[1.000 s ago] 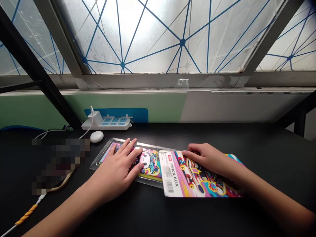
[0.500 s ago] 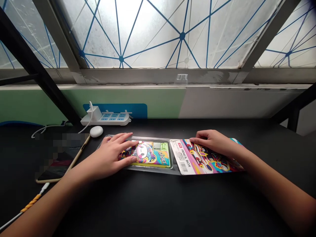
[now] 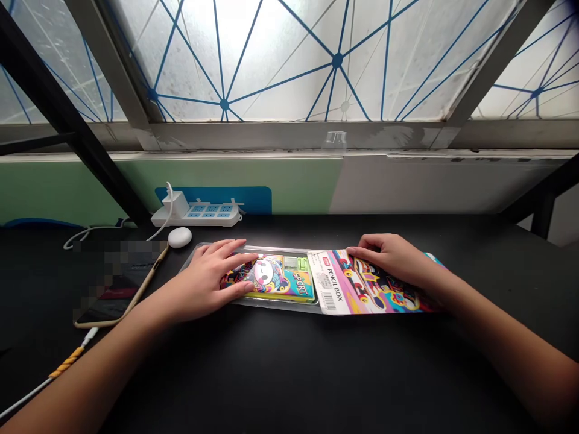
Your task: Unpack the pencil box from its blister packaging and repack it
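A colourful pencil box [image 3: 283, 278] lies in a clear plastic shell [image 3: 271, 304] on the black desk [image 3: 289, 367]. My left hand [image 3: 212, 280] rests flat on its left half, fingers stretched out. To the right lies the printed card insert [image 3: 357, 289] marked PENCIL BOX, its left edge meeting the box's right end. My right hand [image 3: 393, 259] lies on that card, fingers curled over its far edge.
A white power strip [image 3: 196, 214] with a plugged charger sits at the back left, a small white oval object [image 3: 180, 237] before it. A phone [image 3: 120, 289] lies at the left, a cable with an orange-wrapped end [image 3: 67, 361] in front of it. A frosted window rises behind.
The card insert slid right off the pencil box, baring most of its lid, then edged back a little to the left. My left hand stayed pressed on the box.
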The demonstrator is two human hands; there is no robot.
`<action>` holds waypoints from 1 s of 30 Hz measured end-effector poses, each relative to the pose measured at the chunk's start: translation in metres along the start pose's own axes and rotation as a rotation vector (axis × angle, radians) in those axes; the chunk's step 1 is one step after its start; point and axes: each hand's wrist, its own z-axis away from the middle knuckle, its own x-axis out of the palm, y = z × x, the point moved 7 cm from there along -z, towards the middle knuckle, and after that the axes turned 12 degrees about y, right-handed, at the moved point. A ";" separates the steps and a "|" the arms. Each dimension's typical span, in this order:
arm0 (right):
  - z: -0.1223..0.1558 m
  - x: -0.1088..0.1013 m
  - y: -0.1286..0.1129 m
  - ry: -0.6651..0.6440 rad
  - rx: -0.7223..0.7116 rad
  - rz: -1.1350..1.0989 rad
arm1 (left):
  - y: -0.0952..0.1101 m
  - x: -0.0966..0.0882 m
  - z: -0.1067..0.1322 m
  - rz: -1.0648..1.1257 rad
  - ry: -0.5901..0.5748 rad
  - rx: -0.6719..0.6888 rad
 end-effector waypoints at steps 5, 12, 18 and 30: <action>0.015 0.023 -0.025 0.020 -0.033 0.005 | 0.030 0.007 0.000 0.062 0.092 -0.029; 0.018 0.031 -0.029 -0.051 -0.006 -0.037 | 0.056 -0.005 0.006 0.650 0.137 -0.100; 0.012 0.021 -0.015 -0.171 -0.016 -0.092 | 0.006 -0.029 0.003 0.999 0.455 -0.285; 0.000 0.005 -0.008 -0.049 -0.123 -0.069 | 0.010 0.007 -0.002 0.848 0.425 -0.292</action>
